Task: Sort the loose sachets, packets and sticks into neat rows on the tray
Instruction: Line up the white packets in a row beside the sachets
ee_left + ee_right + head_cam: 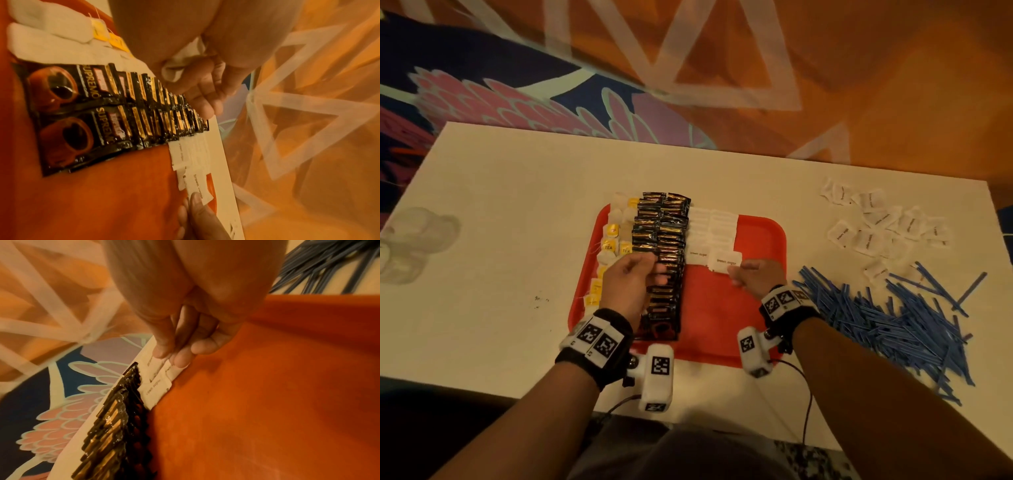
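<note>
A red tray (715,315) holds a column of tea bags (613,240), two columns of black coffee sachets (664,240) and two columns of white brown-sugar packets (712,229). My right hand (743,270) pinches a brown-sugar packet (726,262) at the near end of the right sugar column; its fingertips (180,360) lie on that packet (172,371). My left hand (650,267) hovers over the coffee sachets (102,105), its fingers (205,97) curled round crumpled white sachets (174,69) in the palm. Loose sugar packets (876,222) and blue sticks (893,318) lie right of the tray.
The tray sits on a white table (500,205) above a patterned carpet (517,85). A blurry translucent object (414,240) lies at the table's left edge. Black cables (804,394) run from my wrists over the near edge. The tray's right half (267,386) is bare.
</note>
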